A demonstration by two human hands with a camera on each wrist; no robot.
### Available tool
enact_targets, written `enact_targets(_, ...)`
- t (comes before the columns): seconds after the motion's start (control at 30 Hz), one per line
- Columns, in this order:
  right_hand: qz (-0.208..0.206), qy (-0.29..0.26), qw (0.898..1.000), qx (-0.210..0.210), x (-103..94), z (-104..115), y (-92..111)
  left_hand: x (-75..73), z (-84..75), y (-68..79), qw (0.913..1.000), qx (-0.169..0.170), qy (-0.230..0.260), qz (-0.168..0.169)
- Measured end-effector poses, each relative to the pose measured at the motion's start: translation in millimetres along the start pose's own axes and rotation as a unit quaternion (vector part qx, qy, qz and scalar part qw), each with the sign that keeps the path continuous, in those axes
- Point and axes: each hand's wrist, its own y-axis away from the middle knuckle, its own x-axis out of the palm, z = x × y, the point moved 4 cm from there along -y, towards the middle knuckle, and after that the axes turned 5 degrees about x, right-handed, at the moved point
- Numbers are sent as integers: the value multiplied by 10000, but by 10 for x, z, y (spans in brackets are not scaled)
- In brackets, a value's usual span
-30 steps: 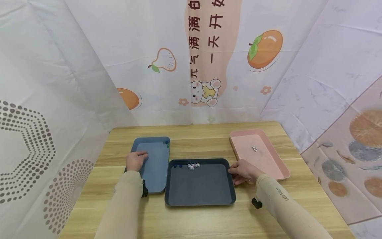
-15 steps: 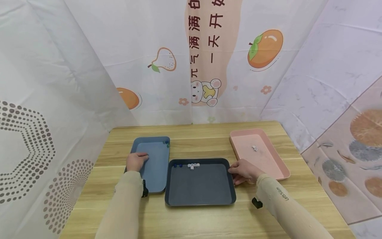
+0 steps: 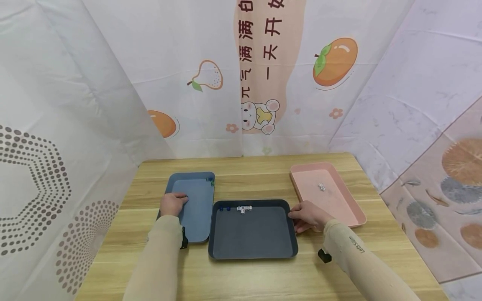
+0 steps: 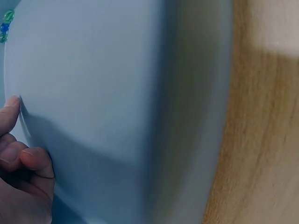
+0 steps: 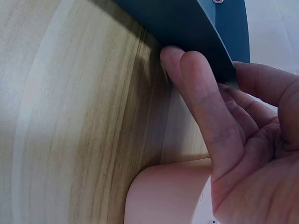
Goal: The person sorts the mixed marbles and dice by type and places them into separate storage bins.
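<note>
My left hand (image 3: 173, 203) rests over the left side of the blue tray (image 3: 197, 213). Its index finger reaches out with the tip close to the tray floor; in the left wrist view the thumb bends below it, apart from the index tip. Green and blue glass beads (image 4: 5, 27) lie in the tray's far right corner. With its thumb at the rim and fingers outside the wall, my right hand (image 3: 308, 214) pinches the right edge of the dark grey tray (image 3: 252, 236). Several white dice (image 3: 242, 209) and two dark blue beads (image 3: 224, 208) lie along that tray's far side.
A pink tray (image 3: 340, 209) with a few white dice (image 3: 321, 187) stands at right, partly behind my right hand. All the trays stand on a wooden table (image 3: 248, 284). Patterned curtains (image 3: 211, 138) enclose its back and sides.
</note>
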Motion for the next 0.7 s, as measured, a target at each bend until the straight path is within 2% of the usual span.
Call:
enact_targets(0.23, -83, -22, 9999, 66, -7, -5, -15, 7, 2, 3, 10000, 15, -38, -13)
enact_targets(0.7, 31, 20, 10000, -9, -14, -4, -15, 13, -35, 23, 9999, -22, -158, 9)
